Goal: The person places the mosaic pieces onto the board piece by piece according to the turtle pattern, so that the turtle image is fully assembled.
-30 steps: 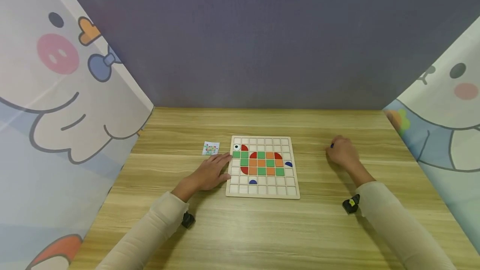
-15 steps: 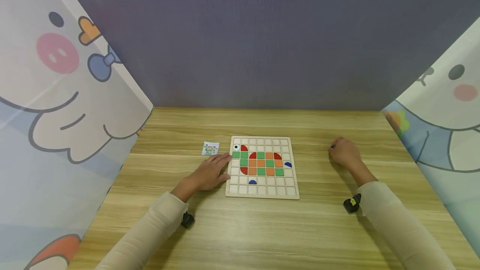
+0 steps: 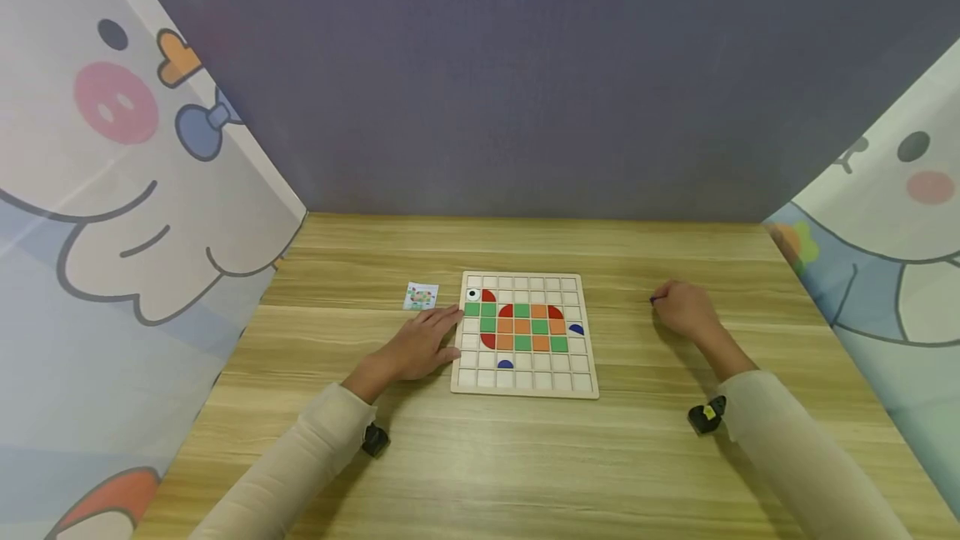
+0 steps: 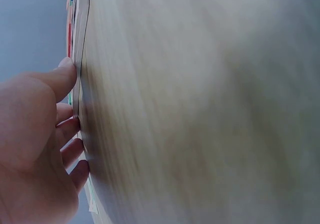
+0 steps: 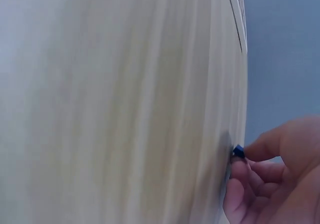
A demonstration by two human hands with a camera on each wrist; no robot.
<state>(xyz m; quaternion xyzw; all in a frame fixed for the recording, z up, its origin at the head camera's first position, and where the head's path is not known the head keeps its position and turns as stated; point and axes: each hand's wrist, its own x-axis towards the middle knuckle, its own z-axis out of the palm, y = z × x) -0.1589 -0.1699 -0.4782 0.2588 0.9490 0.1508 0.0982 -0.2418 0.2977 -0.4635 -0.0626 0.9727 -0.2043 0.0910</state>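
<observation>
A square wooden grid board lies on the table, holding red, green and orange tiles, an eye tile and two blue half-circle tiles, one low on the board and one near its right side. My left hand rests at the board's left edge, its fingers fairly straight and touching the rim, as the left wrist view also shows. Right of the board, my right hand pinches a small blue tile between thumb and fingers, close above the tabletop. Most of that tile is hidden by the fingers.
A small printed picture card with a similar coloured pattern lies left of the board. The wood-grain table ends at a dark grey partition behind. Cartoon-printed panels stand on both sides.
My right hand has shifted slightly and turned, and the blue tile now pokes out left of its fingertips. My left hand and the board have stayed put.
</observation>
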